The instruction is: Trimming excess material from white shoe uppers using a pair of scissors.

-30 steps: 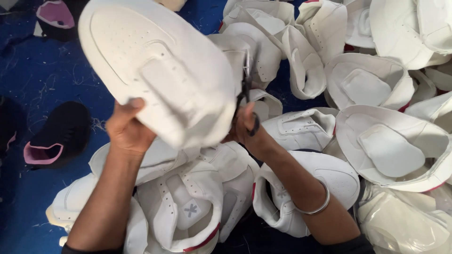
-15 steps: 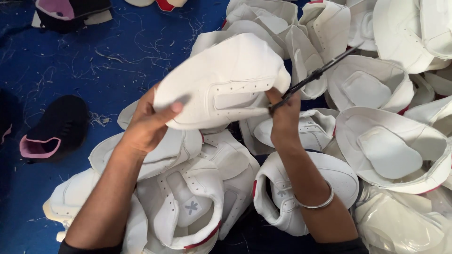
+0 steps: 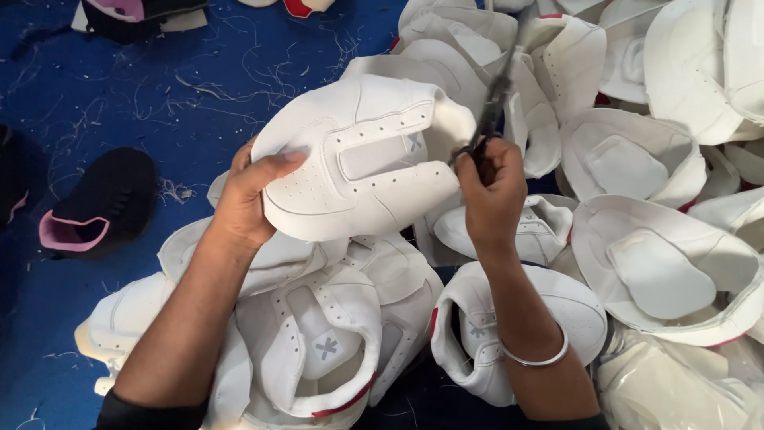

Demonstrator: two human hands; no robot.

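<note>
My left hand (image 3: 251, 199) grips the left edge of a white shoe upper (image 3: 362, 159), holding it flat above a pile of similar pieces. The upper shows its tongue opening and rows of small holes. My right hand (image 3: 492, 191) is closed around the handles of dark scissors (image 3: 493, 103), whose blades point up and away at the upper's right edge. A thin metal bangle (image 3: 535, 358) sits on my right wrist.
Several white shoe uppers (image 3: 660, 263) lie heaped below and to the right of my hands. A black shoe upper with pink lining (image 3: 99, 207) rests on the blue floor (image 3: 159, 95), which is strewn with thread scraps. Another dark piece (image 3: 135, 12) lies at the top left.
The white upper has been lowered and turned flat, with its tongue opening facing up. The scissors have swung from pointing right to pointing nearly upward by the upper's right edge.
</note>
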